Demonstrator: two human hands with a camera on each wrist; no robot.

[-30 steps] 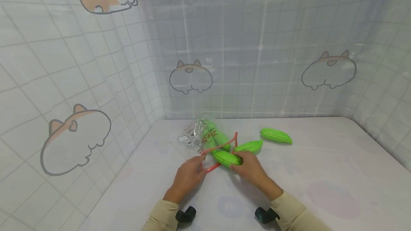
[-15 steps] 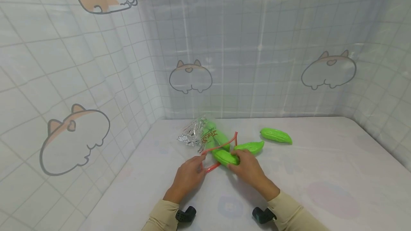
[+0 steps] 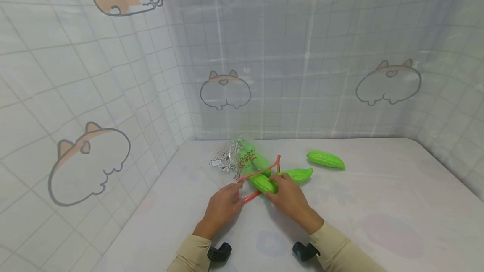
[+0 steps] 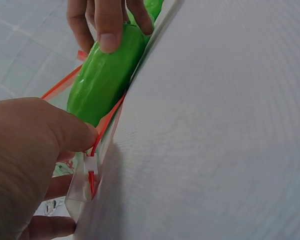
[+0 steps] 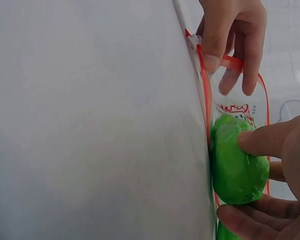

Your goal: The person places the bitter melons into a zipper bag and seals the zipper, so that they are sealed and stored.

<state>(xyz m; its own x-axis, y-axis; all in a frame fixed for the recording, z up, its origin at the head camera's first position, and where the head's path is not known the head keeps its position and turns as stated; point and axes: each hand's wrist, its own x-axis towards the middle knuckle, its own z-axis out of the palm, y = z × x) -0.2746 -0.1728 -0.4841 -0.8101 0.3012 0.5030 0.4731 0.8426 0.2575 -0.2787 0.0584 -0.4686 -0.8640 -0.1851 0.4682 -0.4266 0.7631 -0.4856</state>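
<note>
A clear printed zip bag lies on the table, its red-edged mouth spread toward me. My left hand pinches the left side of the mouth, close to a white slider in the left wrist view. My right hand grips a bright green ribbed bitter melon by its near end, thumb on one side and fingers on the other. The far end of that melon is inside the red rim. More green melons show through the film deeper in the bag.
Just behind my right hand lies another bitter melon, partly covered by the hand. One more bitter melon rests farther back to the right. White patterned sheeting rises behind and beside the table.
My right hand has moved left with the bitter melon, which sits farther into the bag's mouth. The melon behind that hand has shifted slightly right. My left hand stays put.
</note>
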